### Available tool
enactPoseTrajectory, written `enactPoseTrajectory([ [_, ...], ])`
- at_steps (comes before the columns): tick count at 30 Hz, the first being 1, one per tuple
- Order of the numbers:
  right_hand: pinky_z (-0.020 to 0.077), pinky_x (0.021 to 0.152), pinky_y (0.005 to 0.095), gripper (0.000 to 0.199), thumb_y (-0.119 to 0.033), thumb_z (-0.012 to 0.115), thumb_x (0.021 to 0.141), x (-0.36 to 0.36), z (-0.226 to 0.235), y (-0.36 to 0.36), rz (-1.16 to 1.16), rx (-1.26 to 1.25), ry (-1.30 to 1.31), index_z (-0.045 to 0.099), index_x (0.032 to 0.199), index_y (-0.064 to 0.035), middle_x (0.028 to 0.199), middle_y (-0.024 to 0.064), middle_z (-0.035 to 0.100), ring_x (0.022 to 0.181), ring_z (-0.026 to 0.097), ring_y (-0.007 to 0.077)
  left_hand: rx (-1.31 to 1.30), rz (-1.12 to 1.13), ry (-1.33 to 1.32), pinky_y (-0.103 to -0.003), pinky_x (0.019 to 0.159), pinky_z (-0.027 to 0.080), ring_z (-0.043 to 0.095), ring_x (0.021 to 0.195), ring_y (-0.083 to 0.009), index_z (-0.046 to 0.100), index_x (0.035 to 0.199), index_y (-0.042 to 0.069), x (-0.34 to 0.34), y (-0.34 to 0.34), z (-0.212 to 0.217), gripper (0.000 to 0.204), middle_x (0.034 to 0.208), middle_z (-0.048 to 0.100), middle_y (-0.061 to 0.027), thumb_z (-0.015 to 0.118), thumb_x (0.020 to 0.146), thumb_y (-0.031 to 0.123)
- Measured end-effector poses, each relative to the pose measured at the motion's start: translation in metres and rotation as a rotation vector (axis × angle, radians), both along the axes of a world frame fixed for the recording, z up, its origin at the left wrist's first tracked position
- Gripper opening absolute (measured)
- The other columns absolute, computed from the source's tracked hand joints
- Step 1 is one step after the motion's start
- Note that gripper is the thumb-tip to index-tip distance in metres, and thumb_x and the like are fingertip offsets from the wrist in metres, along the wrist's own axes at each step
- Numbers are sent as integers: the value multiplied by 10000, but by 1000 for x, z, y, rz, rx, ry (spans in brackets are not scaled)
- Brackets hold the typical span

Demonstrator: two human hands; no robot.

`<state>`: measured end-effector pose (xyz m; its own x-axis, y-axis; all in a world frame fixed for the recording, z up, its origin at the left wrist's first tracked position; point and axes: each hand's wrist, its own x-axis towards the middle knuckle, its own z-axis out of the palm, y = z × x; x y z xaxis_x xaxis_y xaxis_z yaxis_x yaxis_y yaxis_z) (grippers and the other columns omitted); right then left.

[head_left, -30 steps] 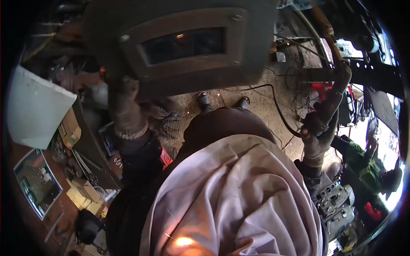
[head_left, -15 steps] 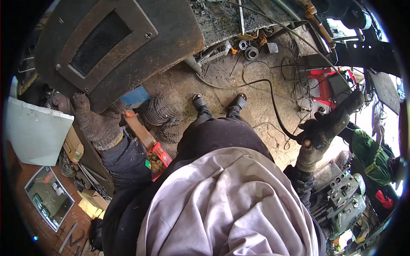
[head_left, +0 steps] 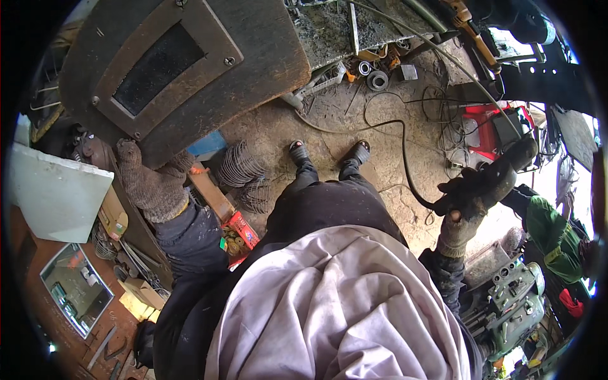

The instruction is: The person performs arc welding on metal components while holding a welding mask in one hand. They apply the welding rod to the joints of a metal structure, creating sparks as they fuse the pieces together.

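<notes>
My left hand (head_left: pixel 152 187), in a worn knit glove, is closed at the lower edge of a brown welding shield (head_left: pixel 259 63). The shield has a dark window (head_left: pixel 158 69) in a screwed-on frame, and its handle is hidden. Over on the right, my gloved right hand (head_left: pixel 461 225) wraps round a black electrode holder (head_left: pixel 484 183). A long thin welding rod (head_left: pixel 468 75) runs from the holder's tip toward the top of the view. From the holder's lower end a black cable (head_left: pixel 405 152) loops down to the floor.
A dark metal worktable (head_left: pixel 329 31) stands ahead, with an angle grinder (head_left: pixel 472 31) at its right. Wire coils (head_left: pixel 240 166) and a red box (head_left: pixel 244 231) lie at left. Loose cables (head_left: pixel 443 120) tangle near a red machine (head_left: pixel 484 136). A greenish machine (head_left: pixel 516 316) stands at lower right.
The whole scene, with the shield and my left hand, has shifted slightly right and down in view. The electrode holder sits a little lower and farther left. Both grips look the same.
</notes>
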<state>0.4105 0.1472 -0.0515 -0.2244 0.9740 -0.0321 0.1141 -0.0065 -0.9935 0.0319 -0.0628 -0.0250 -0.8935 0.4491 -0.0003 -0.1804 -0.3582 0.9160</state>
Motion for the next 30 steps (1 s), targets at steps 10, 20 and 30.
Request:
enactPoseTrajectory([
  [10, 494, 693, 343, 1149, -468, 835, 532, 6, 1, 0, 224, 88, -128, 194, 1353, 18, 1018, 100, 509, 860, 558, 194, 121, -87, 15, -422, 675, 596, 605, 957, -299, 442, 1236, 76, 15, 6, 15, 465, 1155, 549, -159, 615, 838, 245],
  [20, 450, 729, 308, 1055, -436, 778, 573, -55, 24, -37, 265, 257, -406, 239, 1354, 27, 988, 94, 520, 835, 530, 169, -214, -164, 131, -354, 664, 554, 604, 915, -234, 469, 1182, 62, -2, -20, -45, 450, 1071, 577, -109, 655, 799, 206],
  [30, 471, 732, 300, 1009, -347, 791, 599, -91, 31, -101, 175, 261, -525, 230, 1357, 12, 1060, 93, 511, 860, 546, 170, 194, -510, -239, -296, 751, 535, 612, 887, -201, 410, 1210, -15, -56, -4, -27, 478, 1024, 567, -110, 580, 765, -47],
])
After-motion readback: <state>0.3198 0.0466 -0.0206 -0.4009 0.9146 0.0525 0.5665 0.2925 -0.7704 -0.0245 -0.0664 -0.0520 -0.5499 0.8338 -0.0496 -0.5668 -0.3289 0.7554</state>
